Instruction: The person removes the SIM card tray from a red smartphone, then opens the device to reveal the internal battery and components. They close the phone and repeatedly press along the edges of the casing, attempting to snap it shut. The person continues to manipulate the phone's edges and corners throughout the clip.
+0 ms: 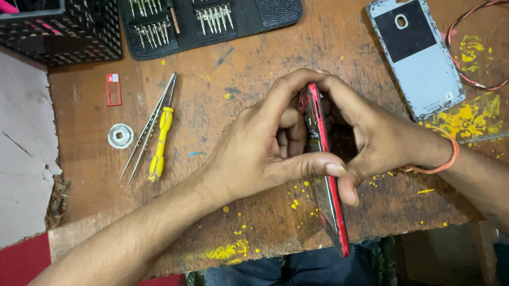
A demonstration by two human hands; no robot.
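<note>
I've got both hands clamped on the red phone (325, 173), edge-up over the near desk (249, 82): left hand (261, 148) pinches it, right hand (377, 138) too. Back cover (416, 52) far right, wire (503, 35) beyond. Tweezers (147, 126) and yellow screwdriver (161, 144) left, washer (121, 135), bit case (212, 12) far. Fingers hide phone's middle.

Even, fairly bright light falls from above on the wooden table (248, 70), with warm, saturated colour. Shadows are soft and short: a dark pocket sits between the left hand (255, 152) and right hand (377, 138), and thin shadows edge the tweezers (149, 127). The pale back cover (418, 55) shows mild glare. Focus is sharp mid-frame; the forearms at the bottom edge look slightly soft and stretched.
</note>
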